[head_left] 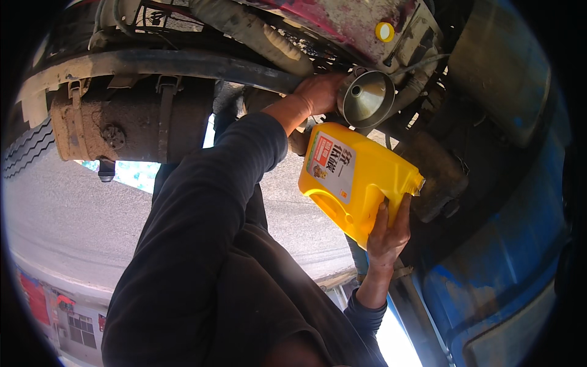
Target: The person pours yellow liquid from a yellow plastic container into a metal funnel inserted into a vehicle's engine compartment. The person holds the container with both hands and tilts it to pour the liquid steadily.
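Observation:
A metal funnel (pixel 374 107), wide mouth facing up, sits among the vehicle's parts at upper centre. My left hand (pixel 321 93) closes at its left rim, its fingertips partly hidden behind the funnel. Just below, a yellow plastic jug (pixel 367 160) with a white label lies tilted on its side. Its uncapped neck, with ragged silvery foil at the mouth, points right, away from the funnel. My right hand (pixel 388 235) grips the jug from beneath, near the neck. A round yellow cap (pixel 384 32) rests on the dirty maroon-and-grey part above the funnel.
A rusty strapped tank (pixel 131 119) hangs at left under a long frame rail (pixel 165 63). A thick hose (pixel 254 33) crosses the top. Blue body panels (pixel 489 263) stand at right, with a dark tank-like part (pixel 501 67) above. Grey pavement (pixel 79 226) shows below.

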The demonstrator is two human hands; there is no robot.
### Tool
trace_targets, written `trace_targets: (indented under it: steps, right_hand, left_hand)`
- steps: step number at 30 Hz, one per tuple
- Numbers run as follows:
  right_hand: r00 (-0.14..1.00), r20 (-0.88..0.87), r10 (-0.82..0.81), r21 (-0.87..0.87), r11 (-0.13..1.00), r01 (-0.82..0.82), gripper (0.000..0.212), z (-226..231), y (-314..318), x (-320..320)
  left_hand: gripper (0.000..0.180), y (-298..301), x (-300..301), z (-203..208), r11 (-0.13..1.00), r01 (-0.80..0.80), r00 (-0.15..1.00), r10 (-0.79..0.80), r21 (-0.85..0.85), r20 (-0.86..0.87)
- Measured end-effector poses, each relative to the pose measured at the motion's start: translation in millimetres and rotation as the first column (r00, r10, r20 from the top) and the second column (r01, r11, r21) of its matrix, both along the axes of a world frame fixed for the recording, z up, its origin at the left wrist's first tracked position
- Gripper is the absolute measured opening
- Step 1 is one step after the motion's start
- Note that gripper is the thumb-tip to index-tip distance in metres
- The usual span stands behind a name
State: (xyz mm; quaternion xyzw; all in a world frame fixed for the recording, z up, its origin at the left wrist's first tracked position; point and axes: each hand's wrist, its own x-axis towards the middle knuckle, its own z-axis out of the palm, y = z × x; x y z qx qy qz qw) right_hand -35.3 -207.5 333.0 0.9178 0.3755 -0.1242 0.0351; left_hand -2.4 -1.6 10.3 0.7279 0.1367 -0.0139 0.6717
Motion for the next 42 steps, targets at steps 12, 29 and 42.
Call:
trace_targets:
  steps: [12,29,42]
  right_hand:
    - [0.991,0.046,0.123,-0.010,0.992,-0.122,0.070,-2,-5,4]
    - [0.964,0.082,0.254,-0.048,0.967,-0.251,0.069,1,1,10]
    - [0.976,-0.083,-0.202,0.045,0.977,0.206,0.056,1,2,-2]
  left_hand:
    - [0.048,-5,1,-9,1.000,-0.014,0.999,0.015,-0.027,0.036]
    - [0.048,-2,1,-5,1.000,0.005,1.000,-0.005,-0.022,0.013]
    - [0.048,-4,1,-6,1.000,0.007,1.000,-0.007,-0.004,-0.003]
